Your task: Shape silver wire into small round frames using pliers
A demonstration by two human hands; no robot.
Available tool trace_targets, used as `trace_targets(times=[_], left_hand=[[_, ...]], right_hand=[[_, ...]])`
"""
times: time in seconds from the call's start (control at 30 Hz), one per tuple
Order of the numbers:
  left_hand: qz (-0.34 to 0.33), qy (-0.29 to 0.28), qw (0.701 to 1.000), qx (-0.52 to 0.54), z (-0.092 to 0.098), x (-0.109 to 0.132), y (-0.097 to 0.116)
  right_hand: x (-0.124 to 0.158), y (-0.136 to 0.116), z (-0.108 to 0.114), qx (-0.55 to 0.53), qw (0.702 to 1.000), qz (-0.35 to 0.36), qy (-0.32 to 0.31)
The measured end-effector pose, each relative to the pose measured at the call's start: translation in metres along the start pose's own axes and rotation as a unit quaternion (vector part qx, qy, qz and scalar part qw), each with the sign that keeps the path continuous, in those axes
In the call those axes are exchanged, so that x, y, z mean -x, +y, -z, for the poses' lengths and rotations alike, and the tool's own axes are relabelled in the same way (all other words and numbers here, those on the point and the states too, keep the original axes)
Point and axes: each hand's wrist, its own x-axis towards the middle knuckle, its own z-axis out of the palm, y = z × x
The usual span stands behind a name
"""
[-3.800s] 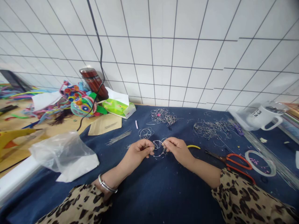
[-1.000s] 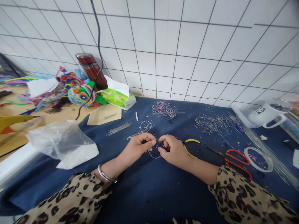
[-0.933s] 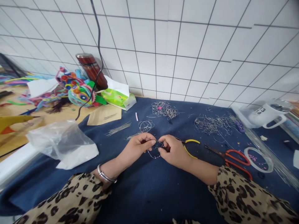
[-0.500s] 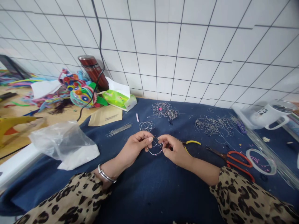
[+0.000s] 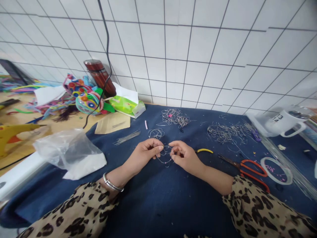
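Between my hands hangs a thin silver wire loop [image 5: 165, 162] with a few small pink beads on it. My left hand [image 5: 149, 150] pinches the wire between thumb and forefinger at the loop's left side. My right hand [image 5: 183, 155] is curled at the loop's right side, its fingers closed around the wire, though the exact grip is partly hidden. Just behind my left fingers lies a coil of wire [image 5: 156, 133] on the dark blue cloth [image 5: 168, 201]. Yellow-handled pliers [image 5: 205, 150] stick out from behind my right hand.
Orange-handled scissors [image 5: 255, 167] and a clear ring dish [image 5: 266, 178] with pink beads lie right. Behind are tangled wire piles [image 5: 226, 132] and a white mug [image 5: 284, 122]. At left are a plastic bag [image 5: 66, 145], a yellow glue gun [image 5: 15, 135], a tissue pack [image 5: 128, 105] and a hanging cable [image 5: 107, 36].
My right hand has shifted slightly right, its forefinger lifting a little away from my left fingertips. The beaded loop has turned and hangs slightly differently.
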Motion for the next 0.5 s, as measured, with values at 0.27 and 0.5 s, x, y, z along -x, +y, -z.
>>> trace_targets(times=[0.27, 0.5], left_hand=[[-0.084, 0.067, 0.973, -0.202, 0.0072, -0.0009, -0.0021], [-0.087, 0.061, 0.975, -0.196, 0.0081, -0.0024, -0.0063]], right_hand=[[0.0002, -0.0007, 0.0001, -0.013, 1.0, -0.016, 0.014], [0.0001, 0.0019, -0.0015, -0.029, 0.999, 0.004, 0.016]])
